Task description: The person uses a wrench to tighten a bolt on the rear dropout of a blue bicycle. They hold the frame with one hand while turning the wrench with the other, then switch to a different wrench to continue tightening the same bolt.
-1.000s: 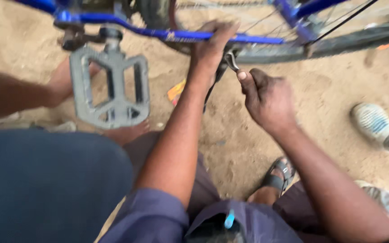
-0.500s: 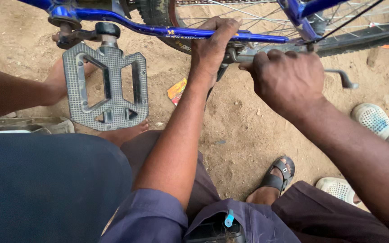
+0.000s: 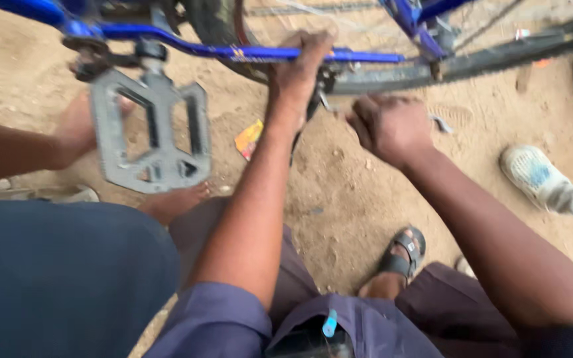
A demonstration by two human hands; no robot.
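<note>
A blue bicycle frame tube (image 3: 366,56) runs across the top of the view. My left hand (image 3: 300,66) is wrapped around that tube beside the dark tyre (image 3: 213,26). My right hand (image 3: 389,126) is closed in a fist on a thin metal tool (image 3: 443,123). One end of the tool sticks out to the right of the fist, and the other end points toward the fitting (image 3: 323,89) under the tube. A grey flat pedal (image 3: 150,132) hangs at the left on its crank.
Another person's hand (image 3: 77,129) rests behind the pedal, and a blue-clothed leg (image 3: 54,278) fills the lower left. A bare foot (image 3: 174,202), my sandalled foot (image 3: 399,262) and a white shoe (image 3: 532,169) are on the sandy ground. An orange scrap (image 3: 249,138) lies there too.
My right hand swung from beside the left hand out to the right, then dropped lower with the tool. My left hand stays on the tube. The view shifted slightly.
</note>
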